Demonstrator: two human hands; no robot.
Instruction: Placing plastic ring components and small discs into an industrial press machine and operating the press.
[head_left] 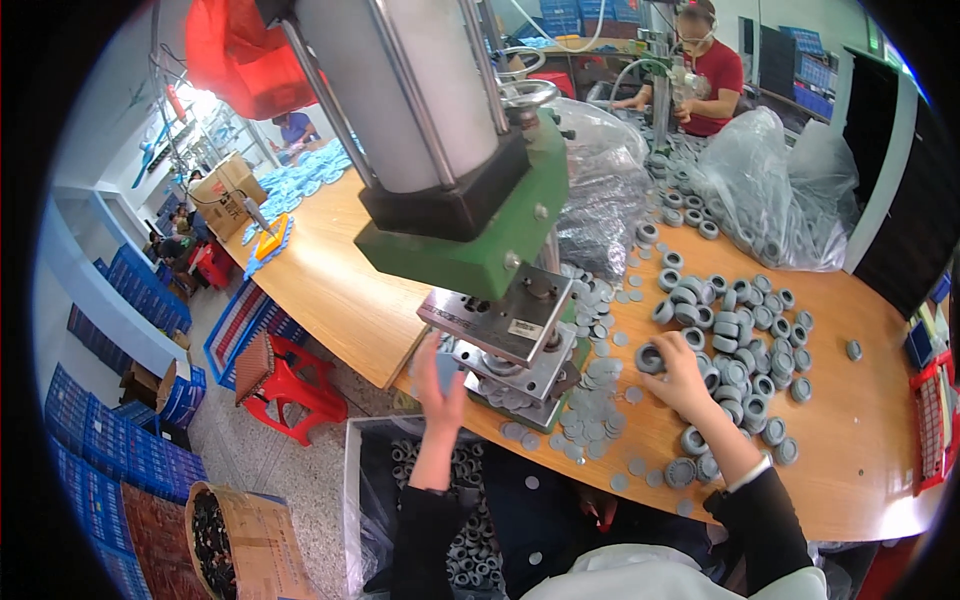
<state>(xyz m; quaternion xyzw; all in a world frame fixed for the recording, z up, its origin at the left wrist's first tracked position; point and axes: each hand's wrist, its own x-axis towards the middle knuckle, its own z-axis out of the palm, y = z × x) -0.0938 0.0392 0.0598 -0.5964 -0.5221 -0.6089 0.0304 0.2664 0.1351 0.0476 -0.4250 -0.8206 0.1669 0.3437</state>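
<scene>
Between the thumb and fingers of my right hand is a grey ring-shaped part, at the left edge of a heap of similar grey rings on the wooden table. My left hand is raised beside the steel plates of a green bench press. A blue-grey patch shows by its thumb; blur hides whether that is a held piece, and how the fingers are set. Flat grey discs lie scattered between the press and my right hand.
Below the table edge, an open bin holds many grey rings. Clear plastic bags stand at the back right, near a co-worker in red. At left are a red stool and a cardboard box of dark pieces.
</scene>
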